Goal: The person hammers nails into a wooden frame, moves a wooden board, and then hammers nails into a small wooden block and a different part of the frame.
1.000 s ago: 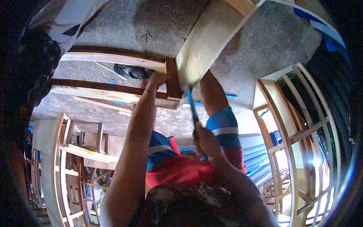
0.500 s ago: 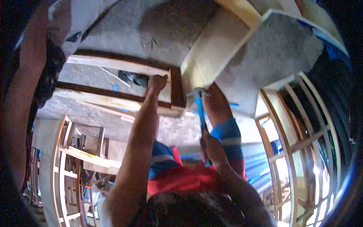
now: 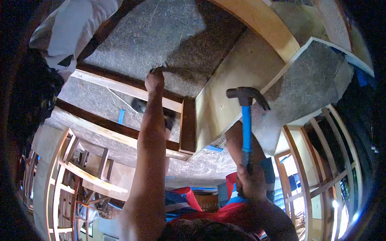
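Observation:
My right hand (image 3: pixel 251 180) is wrapped round the dark grip of a claw hammer (image 3: pixel 246 124) with a blue shaft. The hammer stands upright in view, its head above my right knee. Stretched far forward, my left hand (image 3: pixel 155 81) is over the grey board beyond the wooden frame (image 3: pixel 187 124). Its fingers are pinched together at thin dark pieces that look like nails (image 3: pixel 164 65); how many are between the fingertips is hidden. A pale plywood panel (image 3: pixel 225 82) adjoins the frame's corner.
Another person's light garment (image 3: pixel 76 28) shows at the upper left. Slatted wooden frames stand at the left (image 3: pixel 60 176) and right (image 3: pixel 317 160). A curved wooden piece (image 3: pixel 261 20) lies at the top. A blue strip (image 3: pixel 121 116) lies inside the near frame.
My left hand has moved from the frame's corner forward to the thin dark pieces on the board. The hammer has swung up and right in my right hand. My view has shifted.

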A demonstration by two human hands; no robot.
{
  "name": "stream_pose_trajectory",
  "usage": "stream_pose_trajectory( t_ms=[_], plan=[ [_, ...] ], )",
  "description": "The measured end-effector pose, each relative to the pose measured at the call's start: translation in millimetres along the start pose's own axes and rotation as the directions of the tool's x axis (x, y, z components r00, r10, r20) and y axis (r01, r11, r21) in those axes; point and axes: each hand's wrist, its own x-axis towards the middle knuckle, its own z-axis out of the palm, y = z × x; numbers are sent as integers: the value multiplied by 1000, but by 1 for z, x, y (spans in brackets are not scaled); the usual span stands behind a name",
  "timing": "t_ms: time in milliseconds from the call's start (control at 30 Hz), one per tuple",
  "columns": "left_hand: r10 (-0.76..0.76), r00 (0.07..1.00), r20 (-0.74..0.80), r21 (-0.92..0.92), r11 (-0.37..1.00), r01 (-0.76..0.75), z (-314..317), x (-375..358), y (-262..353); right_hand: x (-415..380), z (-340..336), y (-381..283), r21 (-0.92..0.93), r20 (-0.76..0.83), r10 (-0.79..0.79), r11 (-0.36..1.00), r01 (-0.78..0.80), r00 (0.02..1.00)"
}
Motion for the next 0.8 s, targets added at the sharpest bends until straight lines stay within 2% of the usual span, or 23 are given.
stream_pose_trajectory(
  t_ms=[33, 67, 100, 167, 233, 267, 300, 333, 367, 400, 433, 500, 533, 567, 600, 633, 667, 700, 767, 800],
  plan=[
    [1, 998, 65, 57, 998, -5, -1, 4, 0, -1, -3, -9, -93, 82, 104, 991, -96, 991],
    [2, 999, 53, 86, 996, -6, -1, 7, 3, 2, -5, -15, -185, 148, 199, 968, -171, 969],
    [9, 999, 36, 115, 993, -13, -5, 6, 10, 4, -5, -12, -172, 142, 174, 974, -149, 974],
    [26, 1000, 2, 90, 996, -26, -10, 9, 19, 3, 1, -8, -29, 219, 38, 999, -32, 975],
    [306, 951, -37, 251, 924, -288, -7, 8, 16, -2, -1, -6, -39, 212, 53, 998, -45, 976],
    [138, 987, -87, 190, 975, -119, 18, 17, -1, -2, 2, -2, -65, 178, 17, 998, -5, 984],
    [132, 987, -94, 192, 975, -112, 18, 13, -1, -2, 4, 0, -93, 148, -25, 995, 39, 989],
    [146, 974, -171, -42, 987, -155, 17, 7, 8, -3, 6, -1, -93, 152, -31, 995, 45, 988],
    [146, 958, -249, -271, 938, -214, 17, 2, 20, -5, 7, -4, -48, 159, 66, 997, -59, 985],
    [35, 949, -314, -253, 960, -120, 17, -1, 33, -5, 8, -6, -4, 166, 159, 987, -160, 973],
    [39, 948, -317, -258, 958, -126, 22, 3, 30, -6, 9, -6, -2, 160, 153, 988, -155, 975],
    [63, 941, -333, -131, 985, -112, 33, 5, 29, -6, 9, -5, -30, 93, 39, 999, -36, 995],
    [107, 920, -378, -199, 961, -194, 38, 2, 29, -9, 10, -3, -32, 88, 43, 999, -41, 995],
    [108, 919, -379, -201, 960, -195, 41, -1, 30, -10, 11, -3, 12, 117, 118, 993, -120, 986],
    [34, 936, -351, -150, 984, -92, 38, -3, 37, -9, 12, -3, 57, 147, 180, 980, -190, 973],
    [-41, 945, -326, -97, 995, 10, 27, -7, 53, -9, 12, 0, 61, 141, 169, 982, -179, 975],
    [-330, 934, -138, -262, 921, 287, 14, -8, 69, -10, 13, 6, 110, 161, 138, 982, -157, 977],
    [-325, 935, -139, -271, 921, 279, 16, -5, 69, -10, 13, 13, 157, 178, 106, 978, -135, 978],
    [-22, 990, -138, -16, 1000, 20, 30, 4, 49, -10, 13, 19, 135, 179, 132, 978, -157, 975],
    [12, 997, -74, 97, 995, -5, 43, 12, 36, -9, 14, 18, 117, 165, 77, 988, -97, 983]
  ],
)
